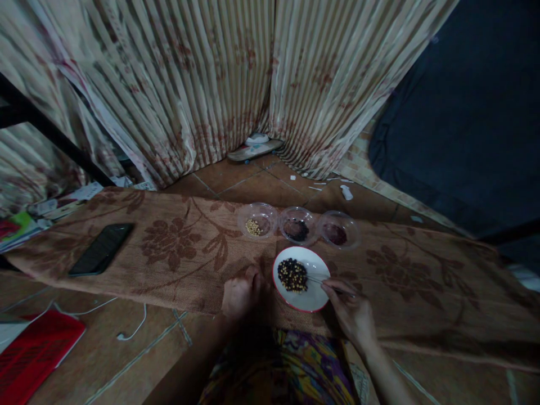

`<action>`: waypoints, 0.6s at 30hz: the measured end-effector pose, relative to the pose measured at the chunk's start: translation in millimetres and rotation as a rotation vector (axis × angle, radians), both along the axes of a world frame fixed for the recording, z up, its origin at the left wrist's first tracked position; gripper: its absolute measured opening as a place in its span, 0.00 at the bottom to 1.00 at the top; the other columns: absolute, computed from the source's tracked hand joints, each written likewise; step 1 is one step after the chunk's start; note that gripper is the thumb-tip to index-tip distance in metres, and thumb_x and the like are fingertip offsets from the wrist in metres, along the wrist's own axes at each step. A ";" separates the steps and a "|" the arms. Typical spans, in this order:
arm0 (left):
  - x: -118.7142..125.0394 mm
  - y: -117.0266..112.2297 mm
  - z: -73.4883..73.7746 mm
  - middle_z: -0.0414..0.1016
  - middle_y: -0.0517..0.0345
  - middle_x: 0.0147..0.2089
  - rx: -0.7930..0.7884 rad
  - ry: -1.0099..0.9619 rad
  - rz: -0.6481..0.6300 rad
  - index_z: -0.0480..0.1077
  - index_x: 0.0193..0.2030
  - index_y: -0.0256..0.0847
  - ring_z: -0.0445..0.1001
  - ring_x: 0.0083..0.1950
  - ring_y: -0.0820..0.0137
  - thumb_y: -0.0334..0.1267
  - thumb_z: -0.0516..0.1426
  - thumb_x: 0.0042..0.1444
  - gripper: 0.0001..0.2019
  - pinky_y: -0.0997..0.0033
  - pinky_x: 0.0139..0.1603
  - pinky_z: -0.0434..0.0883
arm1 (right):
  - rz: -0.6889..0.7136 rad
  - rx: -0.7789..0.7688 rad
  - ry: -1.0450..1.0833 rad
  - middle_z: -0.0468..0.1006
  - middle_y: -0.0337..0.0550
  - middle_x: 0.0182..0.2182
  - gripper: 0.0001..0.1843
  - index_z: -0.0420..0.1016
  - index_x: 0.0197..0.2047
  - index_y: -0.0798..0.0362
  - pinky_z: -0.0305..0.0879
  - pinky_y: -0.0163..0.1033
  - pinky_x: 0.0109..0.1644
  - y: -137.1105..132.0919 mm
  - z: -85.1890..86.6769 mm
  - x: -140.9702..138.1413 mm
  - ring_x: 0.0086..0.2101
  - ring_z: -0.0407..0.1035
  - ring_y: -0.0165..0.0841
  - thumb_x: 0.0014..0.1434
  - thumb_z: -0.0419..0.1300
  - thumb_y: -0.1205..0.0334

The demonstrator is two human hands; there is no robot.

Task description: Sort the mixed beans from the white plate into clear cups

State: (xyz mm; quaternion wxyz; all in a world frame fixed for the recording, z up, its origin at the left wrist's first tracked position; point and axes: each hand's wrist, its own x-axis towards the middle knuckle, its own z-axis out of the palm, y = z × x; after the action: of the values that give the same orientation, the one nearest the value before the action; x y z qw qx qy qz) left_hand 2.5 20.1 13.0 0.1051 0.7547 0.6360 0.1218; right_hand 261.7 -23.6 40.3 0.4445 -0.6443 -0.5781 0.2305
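Observation:
My right hand [348, 309] pinches a pair of thin metal tweezers [316, 279], their tips reaching into a white plate [314, 298] with a red rim. Mixed black and pale yellow beans [292, 275] lie heaped on the plate's left side. Beside the plate, my left hand [241, 293] rests closed on the cloth, with nothing visible in it. Behind the plate stand three clear plastic bowls in a row: the left bowl [270, 214] has yellow beans, the middle bowl [296, 212] black beans, and the right bowl [349, 228] dark red beans.
A brown flowered cloth [248, 256] covers the long, low table. On its left lies a black phone [101, 249], near papers [76, 197]. A white cable [135, 332] and a red item [42, 349] are on the tiled floor. Striped curtains [202, 84] hang behind a skateboard [255, 151].

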 end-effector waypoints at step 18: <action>-2.7 0.7 -3.4 0.79 0.55 0.33 0.001 -0.035 -0.015 0.70 0.40 0.43 0.77 0.35 0.69 0.38 0.48 0.63 0.10 0.74 0.32 0.64 | -0.010 0.198 0.255 0.82 0.45 0.33 0.10 0.81 0.33 0.52 0.72 0.41 0.41 77.9 50.4 -54.4 0.35 0.76 0.37 0.54 0.64 0.54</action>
State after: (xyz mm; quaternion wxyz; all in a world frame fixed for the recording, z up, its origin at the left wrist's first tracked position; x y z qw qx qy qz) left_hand -0.2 20.8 9.5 0.1166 0.7574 0.6282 0.1347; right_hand 207.3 54.3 90.7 0.5770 -0.5657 -0.5334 0.2500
